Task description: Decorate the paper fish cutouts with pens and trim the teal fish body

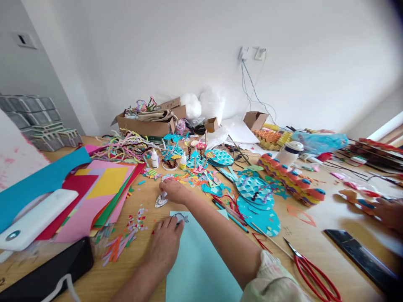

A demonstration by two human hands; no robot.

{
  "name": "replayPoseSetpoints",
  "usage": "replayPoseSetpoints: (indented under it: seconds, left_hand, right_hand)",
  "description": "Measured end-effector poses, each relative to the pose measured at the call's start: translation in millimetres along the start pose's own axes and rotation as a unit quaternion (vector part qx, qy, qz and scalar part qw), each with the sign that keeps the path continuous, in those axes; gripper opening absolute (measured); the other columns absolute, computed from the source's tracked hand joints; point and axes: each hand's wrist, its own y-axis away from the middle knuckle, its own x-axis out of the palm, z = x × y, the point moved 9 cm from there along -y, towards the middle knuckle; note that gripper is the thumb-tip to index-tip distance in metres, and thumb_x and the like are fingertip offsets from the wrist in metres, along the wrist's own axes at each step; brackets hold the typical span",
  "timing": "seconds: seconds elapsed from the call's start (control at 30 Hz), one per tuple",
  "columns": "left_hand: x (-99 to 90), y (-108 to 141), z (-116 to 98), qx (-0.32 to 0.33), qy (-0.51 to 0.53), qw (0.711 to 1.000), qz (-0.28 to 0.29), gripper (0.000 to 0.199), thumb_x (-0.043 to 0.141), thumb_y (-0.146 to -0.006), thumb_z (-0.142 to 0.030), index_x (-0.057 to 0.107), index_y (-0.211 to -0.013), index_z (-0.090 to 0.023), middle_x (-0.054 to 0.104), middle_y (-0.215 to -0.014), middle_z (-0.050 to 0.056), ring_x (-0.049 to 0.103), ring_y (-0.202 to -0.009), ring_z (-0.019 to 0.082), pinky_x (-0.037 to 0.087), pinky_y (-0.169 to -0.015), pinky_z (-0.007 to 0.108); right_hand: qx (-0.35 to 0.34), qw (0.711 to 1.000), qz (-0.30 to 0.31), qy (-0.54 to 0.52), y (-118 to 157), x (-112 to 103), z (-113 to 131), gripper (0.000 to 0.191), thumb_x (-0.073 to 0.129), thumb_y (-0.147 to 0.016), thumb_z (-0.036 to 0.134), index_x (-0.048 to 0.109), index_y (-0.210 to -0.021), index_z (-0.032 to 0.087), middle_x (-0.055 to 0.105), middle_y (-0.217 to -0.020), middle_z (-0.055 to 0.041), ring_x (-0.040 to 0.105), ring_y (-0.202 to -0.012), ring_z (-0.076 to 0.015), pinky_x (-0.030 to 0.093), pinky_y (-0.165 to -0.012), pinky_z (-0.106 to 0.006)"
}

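My left hand (166, 243) lies with its fingers flat at the upper left edge of a light blue sheet (198, 264). Its fingertips rest against a small paper fish cutout with dark outlines (180, 217) on the sheet's top edge. Crossing over in front, my right hand (173, 191) reaches left past the sheet. Its fingers are bent and drawn together just above another small white paper cutout with dark drawn lines (161, 201) on the wooden table. What those fingertips hold, if anything, is hidden.
Coloured paper (107, 182), a white device (40, 218) and a black phone (50, 272) lie left. Beyond are paper scraps (195, 178) and glue bottles (155, 159). Red-handled scissors (311, 272), a dark phone (359, 256) and another person's hand (388, 214) are right.
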Motion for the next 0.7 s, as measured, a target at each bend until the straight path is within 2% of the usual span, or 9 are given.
replayPoseSetpoints:
  seconds: [0.2,0.33,0.57,0.7]
  left_hand:
    - [3.4,1.8,0.6,0.005,-0.004,1.000,-0.003,0.039,0.045,-0.086,-0.006,0.055,-0.121,-0.021,0.059,-0.114,0.009,0.052,-0.104,0.025,0.044,-0.084,0.040]
    - [4.7,2.5,1.5,0.003,-0.005,1.000,-0.006,0.040,0.045,-0.085,-0.005,0.054,-0.122,-0.021,0.059,-0.115,0.010,0.052,-0.104,0.025,0.044,-0.084,0.040]
    - [4.2,0.9,1.8,0.001,-0.007,1.000,-0.001,0.041,0.044,-0.086,-0.005,0.053,-0.123,-0.022,0.059,-0.115,0.009,0.052,-0.104,0.024,0.043,-0.084,0.038]
    - [1.9,0.3,1.2,0.003,-0.009,1.000,0.006,0.041,0.043,-0.086,-0.005,0.054,-0.122,-0.021,0.059,-0.115,0.009,0.052,-0.103,0.024,0.044,-0.083,0.038]
  right_hand:
    - [0.050,0.998,0.000,-0.031,9.6,-8.2,-21.2,0.013,0.052,-0.079,0.017,0.060,-0.089,0.018,0.064,-0.090,-0.0059,0.057,-0.082,-0.0166,0.035,-0.060,-0.023]
    - [0.075,0.996,0.010,-0.050,13.3,-11.6,-29.8,0.013,0.053,-0.078,0.018,0.061,-0.087,0.019,0.065,-0.084,-0.0028,0.056,-0.073,-0.0146,0.029,-0.053,-0.022]
    - [0.115,0.991,-0.001,-0.072,14.7,-12.0,-44.8,0.022,0.046,-0.082,0.016,0.062,-0.096,0.020,0.066,-0.092,-0.0044,0.057,-0.080,-0.0168,0.032,-0.057,-0.023]
    - [0.138,0.987,0.001,-0.085,18.3,-9.0,-54.6,0.024,0.051,-0.078,0.013,0.063,-0.098,0.020,0.067,-0.095,-0.0056,0.059,-0.083,-0.0188,0.037,-0.063,-0.023]
